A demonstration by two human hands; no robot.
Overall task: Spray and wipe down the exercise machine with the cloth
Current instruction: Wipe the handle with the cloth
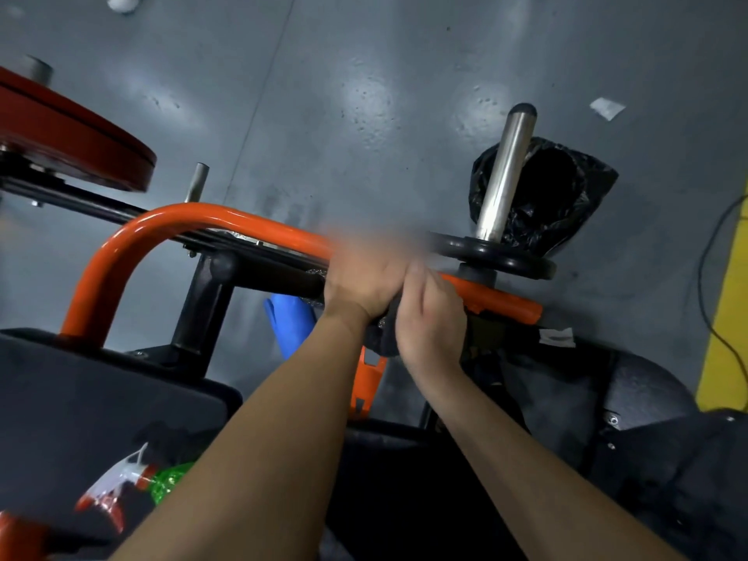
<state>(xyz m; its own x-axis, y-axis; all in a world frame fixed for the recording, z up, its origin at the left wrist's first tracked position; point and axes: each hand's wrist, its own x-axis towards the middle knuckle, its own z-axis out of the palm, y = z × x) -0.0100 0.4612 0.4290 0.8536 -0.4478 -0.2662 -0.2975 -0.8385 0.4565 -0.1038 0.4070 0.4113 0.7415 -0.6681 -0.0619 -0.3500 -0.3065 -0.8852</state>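
Beside the fingers, the curved orange metal bar looks glossy and smooth. Beyond them stands a polished chrome steel peg. The crinkled black plastic bag behind shines.

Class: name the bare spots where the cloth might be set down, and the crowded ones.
Free: grey floor beyond the orange bar; black pad lower left. Crowded: around both hands, and by the spray bottle.
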